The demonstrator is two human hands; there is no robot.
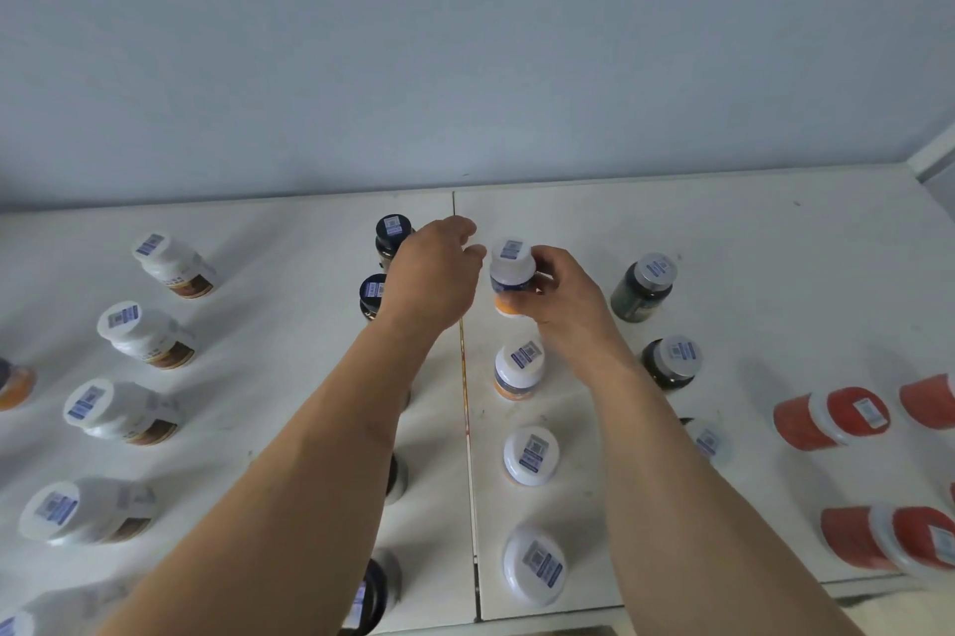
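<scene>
1. Step in hand, as judged: the white-capped bottle (510,268) is being set at the far end of its row. A level set-down and release are called for next.
2. Right hand (560,294): fingers are curled round the bottle's body.
3. Left hand (434,273): it is loosely curled just left of the cap, and nothing is held.
4. 3 like bottles (519,369) are lined up nearer than the right hand.

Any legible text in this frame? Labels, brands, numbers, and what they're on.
No text here can be read.
Blue-and-white code sticker on the lid of the white-capped, orange-bottomed plastic bottle, which the right hand grips: too small and blurred.
Side labels on the white plastic bottles with brown bands at the left: blurred.
Stickers on the red jars with white rims: unreadable.
</scene>
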